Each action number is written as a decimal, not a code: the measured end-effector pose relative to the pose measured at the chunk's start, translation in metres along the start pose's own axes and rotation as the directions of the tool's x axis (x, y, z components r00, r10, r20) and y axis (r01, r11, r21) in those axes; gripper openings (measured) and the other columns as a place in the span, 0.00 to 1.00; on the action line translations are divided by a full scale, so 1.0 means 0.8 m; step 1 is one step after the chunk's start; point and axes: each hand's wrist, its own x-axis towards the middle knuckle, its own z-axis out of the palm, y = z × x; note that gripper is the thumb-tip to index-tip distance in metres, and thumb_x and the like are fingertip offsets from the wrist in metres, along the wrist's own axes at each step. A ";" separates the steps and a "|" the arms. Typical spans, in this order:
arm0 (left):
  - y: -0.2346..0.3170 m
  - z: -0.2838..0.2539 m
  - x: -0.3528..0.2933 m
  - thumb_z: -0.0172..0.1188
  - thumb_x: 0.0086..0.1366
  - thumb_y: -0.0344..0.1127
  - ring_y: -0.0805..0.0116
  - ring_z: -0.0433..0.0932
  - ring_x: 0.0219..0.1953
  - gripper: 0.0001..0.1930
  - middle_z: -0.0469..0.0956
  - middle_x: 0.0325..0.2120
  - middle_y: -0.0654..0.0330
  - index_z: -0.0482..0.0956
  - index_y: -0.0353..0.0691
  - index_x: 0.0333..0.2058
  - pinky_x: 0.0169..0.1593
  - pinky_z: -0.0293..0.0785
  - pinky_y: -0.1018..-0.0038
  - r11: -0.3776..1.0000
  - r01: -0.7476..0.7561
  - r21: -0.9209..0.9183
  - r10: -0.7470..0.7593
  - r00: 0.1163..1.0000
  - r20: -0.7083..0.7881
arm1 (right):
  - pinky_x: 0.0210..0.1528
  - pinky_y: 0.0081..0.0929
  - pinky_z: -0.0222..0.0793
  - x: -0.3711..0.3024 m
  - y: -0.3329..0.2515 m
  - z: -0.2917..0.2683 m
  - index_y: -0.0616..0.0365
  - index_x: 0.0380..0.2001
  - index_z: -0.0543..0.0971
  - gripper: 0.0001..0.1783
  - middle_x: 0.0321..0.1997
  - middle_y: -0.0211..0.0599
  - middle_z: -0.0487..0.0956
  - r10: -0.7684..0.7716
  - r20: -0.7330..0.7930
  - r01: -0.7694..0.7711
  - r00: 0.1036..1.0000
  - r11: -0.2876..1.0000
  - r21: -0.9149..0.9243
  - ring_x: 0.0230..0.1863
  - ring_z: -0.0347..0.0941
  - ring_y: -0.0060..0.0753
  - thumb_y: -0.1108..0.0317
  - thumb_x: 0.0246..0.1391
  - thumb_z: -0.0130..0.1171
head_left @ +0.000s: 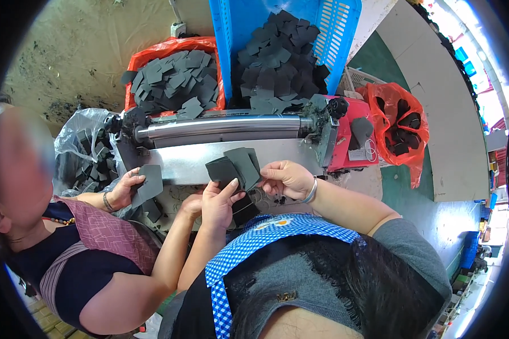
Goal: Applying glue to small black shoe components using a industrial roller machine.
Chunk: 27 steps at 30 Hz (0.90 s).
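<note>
My left hand [218, 202] is closed on a small fanned stack of flat dark grey pieces [234, 168], its thumb lying across the lower edge. From the right, my right hand [288, 179] reaches the stack's edge, thumb and forefinger pinched on the rim of one piece. Both hands are just in front of a metal plate [186, 161] on a roller machine [220, 125]. Below the stack, more dark pieces [244, 210] show partly behind my left hand and the apron.
At the left, a co-worker's hand [124, 191] holds a grey piece [149, 183]; their other arm lies close beside my left arm. Behind the machine stand a red-lined container [131, 70] and a blue crate [223, 45] of pieces. A red bag [417, 147] is at right.
</note>
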 end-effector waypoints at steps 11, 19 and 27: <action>-0.002 0.011 0.001 0.53 0.58 0.24 0.73 0.75 0.33 0.11 0.74 0.34 0.60 0.69 0.35 0.41 0.32 0.76 0.79 0.931 -0.234 0.280 0.266 0.960 -0.084 | 0.25 0.14 0.69 0.019 -0.014 -0.010 0.59 0.30 0.71 0.08 0.29 0.35 0.75 -0.199 -0.460 0.202 0.865 0.978 -0.043 0.25 0.73 0.21 0.65 0.55 0.51; -0.002 0.007 0.004 0.54 0.58 0.24 0.73 0.75 0.32 0.10 0.75 0.33 0.60 0.70 0.34 0.40 0.33 0.76 0.79 0.963 -0.174 0.207 0.198 0.975 -0.098 | 0.19 0.15 0.66 0.022 -0.013 -0.020 0.60 0.28 0.71 0.10 0.24 0.35 0.75 -0.118 -0.412 0.023 0.904 0.973 -0.228 0.21 0.73 0.21 0.63 0.56 0.49; -0.003 0.017 -0.001 0.55 0.58 0.26 0.76 0.75 0.31 0.10 0.75 0.32 0.59 0.69 0.34 0.39 0.32 0.75 0.81 0.937 -0.177 0.301 0.192 0.981 -0.020 | 0.23 0.11 0.65 0.005 -0.006 0.010 0.60 0.35 0.72 0.09 0.28 0.32 0.75 -0.119 -0.063 0.088 0.991 0.924 -0.373 0.24 0.72 0.18 0.67 0.52 0.55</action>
